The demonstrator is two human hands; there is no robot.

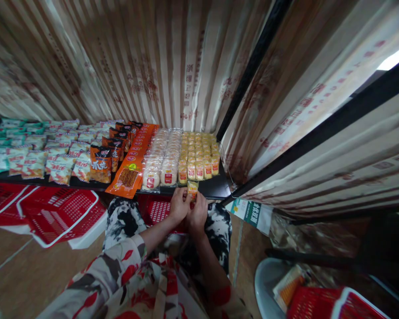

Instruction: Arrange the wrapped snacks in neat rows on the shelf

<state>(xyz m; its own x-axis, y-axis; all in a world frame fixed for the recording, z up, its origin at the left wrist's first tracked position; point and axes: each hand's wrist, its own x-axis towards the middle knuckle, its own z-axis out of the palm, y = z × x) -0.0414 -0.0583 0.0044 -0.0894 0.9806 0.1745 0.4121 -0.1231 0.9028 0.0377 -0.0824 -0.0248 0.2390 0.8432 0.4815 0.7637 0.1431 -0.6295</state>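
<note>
Both my hands meet in front of the shelf edge, closed on one small yellow snack packet (193,188). My left hand (180,204) grips its left side, and my right hand (197,213) has its lower right side; my fingers partly cover the packet. Just beyond it, rows of similar yellow packets (199,153) stand on the black shelf (216,188). To their left are rows of round, pale wrapped cakes (168,159) with red labels.
Flat orange bags (129,177), orange-black bags (101,164) and white snack bags (61,168) fill the shelf leftward. Red baskets (60,212) sit below left; another red basket (319,303) is at lower right. A printed curtain (166,66) hangs behind, with black frame bars (252,71).
</note>
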